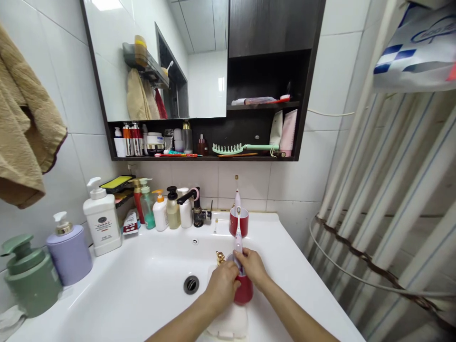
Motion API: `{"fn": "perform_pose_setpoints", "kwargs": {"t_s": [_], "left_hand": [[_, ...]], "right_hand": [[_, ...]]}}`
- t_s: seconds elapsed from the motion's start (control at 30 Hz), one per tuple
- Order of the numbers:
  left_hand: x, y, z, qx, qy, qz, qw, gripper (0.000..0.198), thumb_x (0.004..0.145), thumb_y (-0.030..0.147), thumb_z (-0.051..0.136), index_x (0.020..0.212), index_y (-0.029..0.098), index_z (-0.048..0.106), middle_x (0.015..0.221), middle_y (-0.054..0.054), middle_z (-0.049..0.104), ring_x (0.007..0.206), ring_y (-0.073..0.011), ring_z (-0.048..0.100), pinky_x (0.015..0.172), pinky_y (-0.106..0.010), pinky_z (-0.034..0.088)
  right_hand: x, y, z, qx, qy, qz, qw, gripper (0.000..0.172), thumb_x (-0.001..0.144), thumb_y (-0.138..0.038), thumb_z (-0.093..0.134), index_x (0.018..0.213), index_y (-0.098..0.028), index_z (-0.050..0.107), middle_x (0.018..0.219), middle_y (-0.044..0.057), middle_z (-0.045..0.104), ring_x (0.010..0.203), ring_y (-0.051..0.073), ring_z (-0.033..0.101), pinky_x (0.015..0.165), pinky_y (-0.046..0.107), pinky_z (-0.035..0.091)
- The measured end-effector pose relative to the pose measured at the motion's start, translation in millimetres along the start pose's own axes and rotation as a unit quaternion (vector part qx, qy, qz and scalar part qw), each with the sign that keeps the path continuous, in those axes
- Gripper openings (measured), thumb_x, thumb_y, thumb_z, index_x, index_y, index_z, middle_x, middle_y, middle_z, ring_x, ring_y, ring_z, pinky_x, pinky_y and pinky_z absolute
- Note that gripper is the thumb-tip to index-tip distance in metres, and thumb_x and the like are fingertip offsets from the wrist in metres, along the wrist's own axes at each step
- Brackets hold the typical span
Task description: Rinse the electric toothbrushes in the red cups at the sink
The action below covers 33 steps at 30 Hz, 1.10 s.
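Note:
Over the right side of the sink, my right hand [253,267] pinches a pale pink electric toothbrush [238,242], which stands upright with its head up. Its lower end is inside a red cup [244,290]. My left hand [221,283] is closed at the near cup's rim, and its fingers hide part of the cup and the brush's base. A gold ornament [220,258] shows just beyond my left knuckles. Behind, a second red cup [242,221] holds another pale toothbrush [237,197]. A whitish lidded box [230,323] lies below the near cup, partly covered by my left forearm.
The white sink [142,289] has a black faucet [197,209] at its back. Several pump bottles [103,223] line the left and back edges. A dark mirror cabinet [210,159] hangs above, with a green hairbrush [230,149] on its shelf. White pipes [384,199] stand at right.

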<state>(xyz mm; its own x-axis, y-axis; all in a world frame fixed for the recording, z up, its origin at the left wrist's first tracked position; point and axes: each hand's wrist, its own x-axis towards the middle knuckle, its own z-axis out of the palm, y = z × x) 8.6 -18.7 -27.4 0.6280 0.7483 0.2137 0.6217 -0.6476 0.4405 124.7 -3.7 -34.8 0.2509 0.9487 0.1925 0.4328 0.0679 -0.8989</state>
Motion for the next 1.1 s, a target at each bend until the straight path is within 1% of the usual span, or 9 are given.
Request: {"fn": "perform_pose_setpoints", "kwargs": {"t_s": [0.13,0.27,0.33,0.5,0.7,0.83,0.9,1.0,1.1], "left_hand": [[24.5,23.3,-3.0,0.0,0.041,0.078,0.996,0.01,0.06,0.012,0.042,0.067,0.015,0.049,0.075,-0.002,0.049,0.073,-0.013,0.043,0.067,-0.023,0.034],[65.7,43.7,-4.8,0.006,0.07,0.142,0.987,0.008,0.061,0.013,0.042,0.065,0.015,0.049,0.074,-0.003,0.049,0.072,-0.0129,0.044,0.066,-0.023,0.035],[87.3,50.2,-3.7,0.007,0.079,0.163,0.983,0.008,0.062,0.013,0.042,0.065,0.014,0.049,0.074,-0.004,0.049,0.072,-0.013,0.044,0.066,-0.023,0.035],[132.5,53.1,2.4,0.026,0.055,0.199,0.978,0.01,0.062,0.011,0.041,0.066,0.014,0.049,0.077,-0.004,0.05,0.073,-0.013,0.044,0.065,-0.022,0.036],[170.9,39.8,-0.1,0.099,-0.012,0.255,0.962,0.015,0.064,0.01,0.037,0.068,0.015,0.05,0.086,-0.002,0.05,0.078,-0.0123,0.044,0.065,-0.021,0.035],[183.7,33.6,-2.0,0.111,-0.018,0.244,0.963,0.017,0.066,0.012,0.034,0.066,0.016,0.051,0.083,-0.002,0.05,0.077,-0.0132,0.044,0.064,-0.022,0.035],[183.3,31.5,-1.6,0.122,-0.002,0.239,0.963,0.018,0.068,0.014,0.034,0.068,0.017,0.052,0.084,-0.003,0.049,0.081,-0.0142,0.043,0.066,-0.023,0.034],[173.9,24.3,-2.2,0.136,0.065,0.215,0.965,0.023,0.068,0.013,0.035,0.085,0.018,0.049,0.096,-0.004,0.046,0.09,-0.0146,0.039,0.075,-0.025,0.031],[159.1,9.3,-7.5,0.138,0.144,0.127,0.972,0.034,0.065,0.014,0.04,0.099,0.016,0.041,0.105,-0.007,0.041,0.097,-0.0169,0.034,0.082,-0.029,0.026]], "right_hand": [[10.4,-5.0,-37.1,-0.016,0.013,-0.002,1.0,0.029,0.063,-0.038,0.041,0.061,-0.012,0.053,0.046,-0.002,0.05,0.041,0.009,0.043,0.038,0.019,0.032],[33.0,-9.9,-79.5,-0.047,0.041,-0.003,0.998,0.03,0.067,-0.038,0.039,0.065,-0.011,0.052,0.052,-0.002,0.051,0.046,0.009,0.046,0.043,0.02,0.035],[47.2,-8.8,-95.3,-0.068,0.053,0.006,0.996,0.028,0.071,-0.035,0.038,0.073,-0.011,0.052,0.061,-0.001,0.053,0.052,0.009,0.048,0.048,0.022,0.038],[78.4,1.8,-116.1,-0.108,0.07,0.043,0.991,0.025,0.073,-0.028,0.038,0.091,-0.013,0.046,0.09,0.002,0.05,0.076,0.014,0.05,0.063,0.031,0.041],[104.3,11.2,-127.6,-0.125,0.059,0.075,0.988,0.025,0.073,-0.027,0.038,0.094,-0.014,0.044,0.096,0.003,0.048,0.08,0.015,0.049,0.067,0.033,0.041],[118.1,15.0,-130.2,-0.121,0.035,0.065,0.99,0.025,0.073,-0.027,0.038,0.095,-0.014,0.044,0.096,0.003,0.048,0.081,0.015,0.048,0.067,0.033,0.04],[122.5,17.1,-129.7,-0.115,0.021,0.056,0.992,0.025,0.073,-0.026,0.038,0.095,-0.014,0.044,0.096,0.004,0.048,0.08,0.015,0.049,0.067,0.033,0.041],[124.8,19.3,-130.0,-0.104,0.011,0.038,0.994,0.025,0.073,-0.026,0.038,0.095,-0.014,0.044,0.095,0.004,0.049,0.079,0.014,0.049,0.066,0.033,0.041],[121.4,16.1,-132.9,-0.099,0.047,0.011,0.994,0.025,0.073,-0.027,0.038,0.094,-0.014,0.045,0.094,0.004,0.049,0.078,0.014,0.049,0.066,0.032,0.041]]}}
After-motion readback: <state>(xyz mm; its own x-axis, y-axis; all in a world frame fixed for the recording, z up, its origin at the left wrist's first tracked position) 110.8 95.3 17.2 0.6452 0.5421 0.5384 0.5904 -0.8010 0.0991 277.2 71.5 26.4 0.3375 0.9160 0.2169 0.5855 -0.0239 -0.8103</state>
